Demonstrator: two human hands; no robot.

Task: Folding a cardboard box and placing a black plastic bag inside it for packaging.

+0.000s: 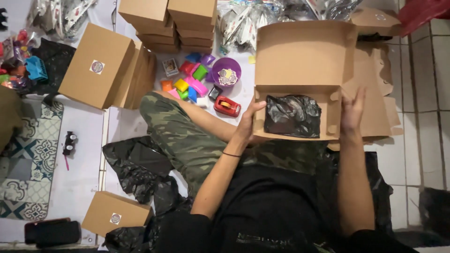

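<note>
An open brown cardboard box (pixel 300 56) rests on my lap with its lid standing up. Inside it lies a crumpled black plastic bag (pixel 293 115). My left hand (pixel 247 121) grips the box's left wall, thumb on the rim. My right hand (pixel 352 111) is flat against the box's right wall, fingers spread and pointing up. Neither hand touches the bag.
Stacked closed cardboard boxes (pixel 166 21) and a large one with a round sticker (pixel 97 65) sit at the back left. Colourful small blocks (pixel 187 82), a purple bowl (pixel 227 70) and a red tape dispenser (pixel 227 106) lie ahead. Flat cardboard (pixel 375 93) lies right; black bags (pixel 136 164) left.
</note>
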